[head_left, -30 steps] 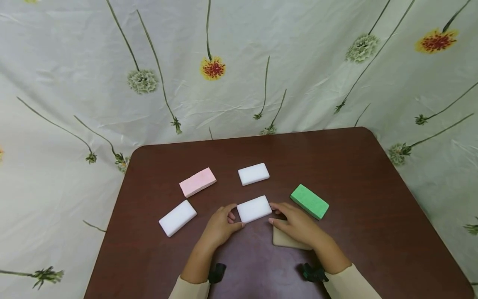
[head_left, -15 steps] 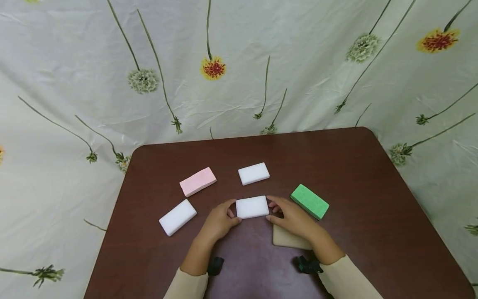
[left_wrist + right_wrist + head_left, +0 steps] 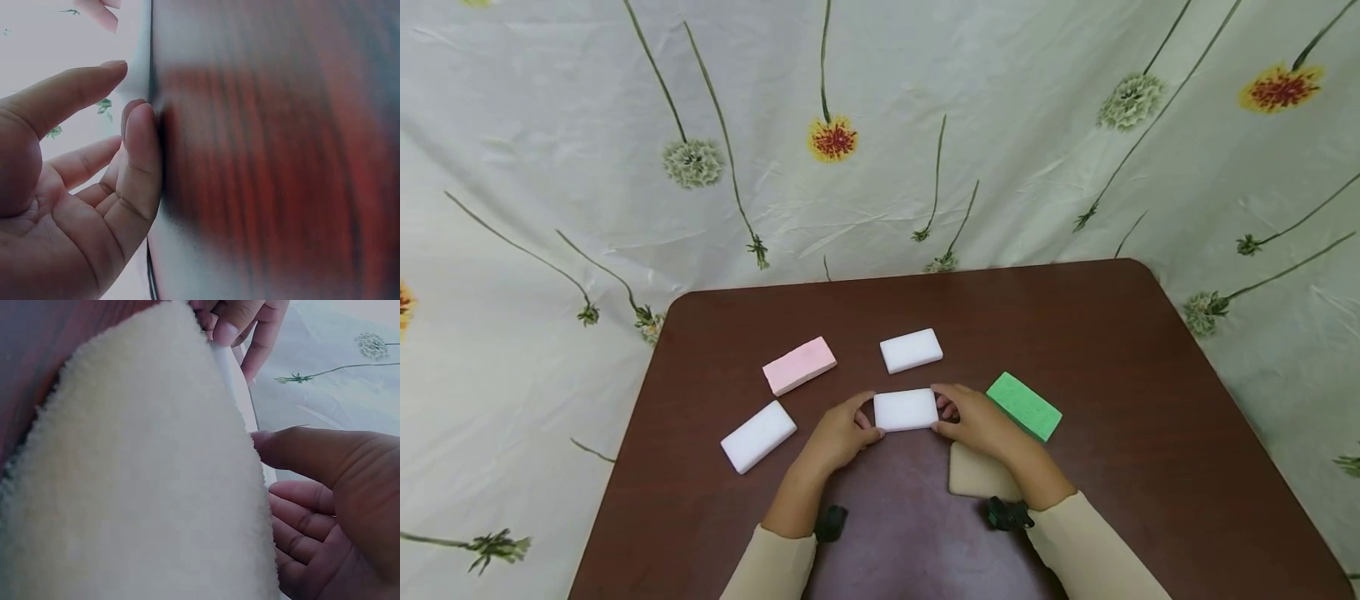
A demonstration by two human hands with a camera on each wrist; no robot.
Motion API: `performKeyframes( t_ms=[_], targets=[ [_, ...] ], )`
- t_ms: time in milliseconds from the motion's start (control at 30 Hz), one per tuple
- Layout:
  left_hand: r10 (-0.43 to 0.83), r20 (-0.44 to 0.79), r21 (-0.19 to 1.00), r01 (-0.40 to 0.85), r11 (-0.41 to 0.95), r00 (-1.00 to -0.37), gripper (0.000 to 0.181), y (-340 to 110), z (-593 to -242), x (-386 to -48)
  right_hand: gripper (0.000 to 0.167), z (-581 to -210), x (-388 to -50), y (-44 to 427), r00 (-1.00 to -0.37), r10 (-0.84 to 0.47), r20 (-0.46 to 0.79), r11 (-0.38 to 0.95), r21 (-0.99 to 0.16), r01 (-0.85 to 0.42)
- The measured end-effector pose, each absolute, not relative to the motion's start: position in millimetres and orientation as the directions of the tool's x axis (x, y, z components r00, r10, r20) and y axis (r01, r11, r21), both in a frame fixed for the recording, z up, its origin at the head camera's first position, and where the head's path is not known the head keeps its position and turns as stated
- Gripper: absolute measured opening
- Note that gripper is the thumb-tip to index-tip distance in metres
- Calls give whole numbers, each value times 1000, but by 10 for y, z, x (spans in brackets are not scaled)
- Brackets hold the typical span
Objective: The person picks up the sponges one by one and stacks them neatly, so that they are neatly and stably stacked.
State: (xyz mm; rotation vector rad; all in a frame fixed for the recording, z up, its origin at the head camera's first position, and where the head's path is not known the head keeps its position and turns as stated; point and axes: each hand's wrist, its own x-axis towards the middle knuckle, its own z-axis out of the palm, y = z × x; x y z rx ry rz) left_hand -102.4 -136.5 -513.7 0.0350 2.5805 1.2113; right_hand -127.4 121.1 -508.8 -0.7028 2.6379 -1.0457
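Note:
A white sponge block (image 3: 906,410) lies flat on the table between my hands. My left hand (image 3: 838,433) holds its left end, thumb at the near corner and forefinger at the far one. At the right end, my right hand (image 3: 977,419) grips it in the same way. The left wrist view shows the block's pale edge (image 3: 135,59) beside the thumb and fingertips. A beige sponge (image 3: 977,473) lies partly under my right forearm; it fills much of the right wrist view as a fuzzy slab (image 3: 150,456). Close beyond the right hand is a green sponge (image 3: 1024,404).
Another white block (image 3: 912,350) lies behind the held one. To the left are a pink sponge (image 3: 799,365) and a third white block (image 3: 758,437). The brown table (image 3: 1150,433) ends at a flowered cloth (image 3: 880,200).
The white block between my hands has turned nearly square to me and slid slightly away. Both hands have moved forward with it, the right one also leftward, uncovering more of the beige sponge.

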Motion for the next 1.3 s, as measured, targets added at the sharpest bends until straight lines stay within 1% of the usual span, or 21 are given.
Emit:
performKeyframes(
  t_ms=[100,233,633,767,867,1000,1167,1300],
  targets=[
    [160,-267,766,-109,633,-950,66,-1387,-5145,-1048,57,-5086,-1297,1185,-871,-490,-46,644,-692,-326],
    [180,-310,780,-141,610,-933,68,-1421,-5157,-1100,55,-5094,-1334,1151,-875,-483,-37,651,-683,-331],
    [172,-369,831,-242,501,-913,75,-1455,-5182,-1156,54,-5104,-1386,1123,-874,-486,-12,646,-678,-350],
    [163,-377,837,-260,482,-912,75,-1460,-5172,-1151,57,-5063,-1367,1146,-890,-453,-43,657,-691,-301],
    [164,-376,843,-263,469,-912,74,-1460,-5165,-1144,59,-5009,-1333,1189,-909,-412,-72,650,-722,-238],
    [168,-373,847,-260,464,-913,73,-1461,-5162,-1137,59,-4937,-1281,1273,-921,-382,-76,628,-752,-199],
    [177,-370,848,-254,465,-912,74,-1468,-5171,-1134,57,-4869,-1211,1389,-930,-363,-48,612,-765,-199],
    [184,-367,853,-250,459,-912,73,-1473,-5170,-1133,55,-4848,-1153,1475,-926,-377,6,593,-767,-247]
  ],
)
